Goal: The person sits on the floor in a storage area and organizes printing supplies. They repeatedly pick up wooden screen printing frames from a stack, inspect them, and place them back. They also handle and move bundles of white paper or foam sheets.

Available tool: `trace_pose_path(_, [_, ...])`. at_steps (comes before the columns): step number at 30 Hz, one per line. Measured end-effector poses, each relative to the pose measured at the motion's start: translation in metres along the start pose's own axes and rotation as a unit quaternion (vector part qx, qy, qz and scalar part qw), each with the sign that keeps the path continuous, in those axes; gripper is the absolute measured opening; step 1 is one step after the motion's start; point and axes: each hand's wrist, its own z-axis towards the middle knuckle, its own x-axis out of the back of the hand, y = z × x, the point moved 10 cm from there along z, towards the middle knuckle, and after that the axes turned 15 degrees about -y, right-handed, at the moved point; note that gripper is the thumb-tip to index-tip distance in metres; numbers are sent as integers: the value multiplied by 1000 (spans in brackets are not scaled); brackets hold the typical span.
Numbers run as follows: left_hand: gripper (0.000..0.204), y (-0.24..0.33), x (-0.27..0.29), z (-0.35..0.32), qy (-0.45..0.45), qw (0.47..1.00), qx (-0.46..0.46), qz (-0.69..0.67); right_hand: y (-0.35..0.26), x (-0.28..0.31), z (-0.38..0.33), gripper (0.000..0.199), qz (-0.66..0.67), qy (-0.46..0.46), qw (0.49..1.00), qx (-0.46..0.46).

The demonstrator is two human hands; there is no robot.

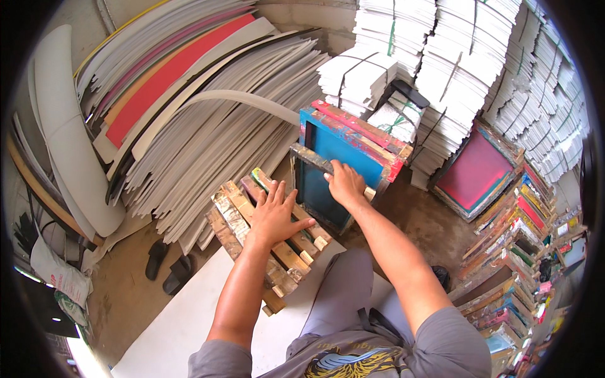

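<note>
- On floor, centre: blue-mesh screen frame (334,165) tilted up against red frames behind.
- Right hand (345,184) clamped on its near wooden rail, holding the tilt.
- Left hand (272,217) flat, fingers spread, pressing wooden frame stack (265,242), likely as a brace.
- Board sheets (208,120) lean left; bundled paper stacks (466,63) behind.
</note>
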Motion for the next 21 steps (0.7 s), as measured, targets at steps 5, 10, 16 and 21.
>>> trace_pose_path(5, [105,0,2,-2,-3,1000,16,4,6,0,19,42,-48,-4,998,-34])
trace_pose_path(10, [103,4,9,-4,7,1000,15,-11,25,12,33,42,-16,11,999,-34])
trace_pose_path(16, [103,2,5,-2,1,1000,17,6,27,10,41,47,-28,30,999,-14])
trace_pose_path(21, [80,2,3,3,13,1000,12,0,26,15,28,54,-46,51,998,6])
